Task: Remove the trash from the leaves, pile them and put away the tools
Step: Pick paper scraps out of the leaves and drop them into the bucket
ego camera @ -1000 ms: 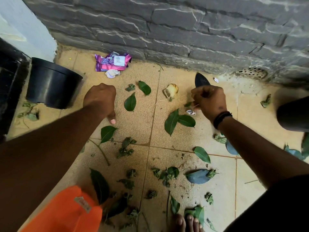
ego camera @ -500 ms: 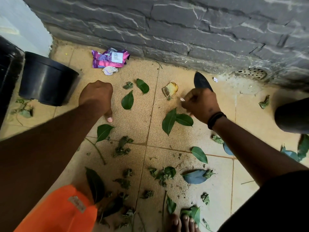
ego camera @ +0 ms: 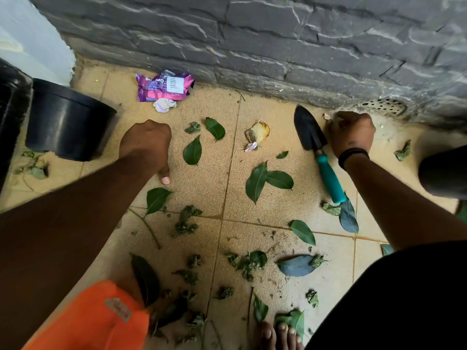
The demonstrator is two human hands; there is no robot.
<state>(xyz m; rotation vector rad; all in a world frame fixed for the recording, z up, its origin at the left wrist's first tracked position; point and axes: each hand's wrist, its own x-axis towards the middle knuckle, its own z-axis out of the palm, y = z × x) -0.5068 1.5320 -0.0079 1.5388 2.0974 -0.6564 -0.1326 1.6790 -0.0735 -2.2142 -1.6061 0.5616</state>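
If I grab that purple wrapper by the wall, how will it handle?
The purple wrapper looks crumpled and empty, so probably very light and floppy. Its glossy film may be slippery; pinch a fold. Pushed, it would likely skid over the tiles rather than roll.

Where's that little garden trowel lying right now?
In the head view, the trowel lies on the tiled floor right of centre, blade toward the stone wall, just left of the right hand.

Two bare forearms; a black band (ego camera: pixel 353 155) circles the right wrist. Black clothing (ego camera: pixel 404 299) fills the frame's lower right; bare toes (ego camera: pixel 278 335) at the bottom edge.
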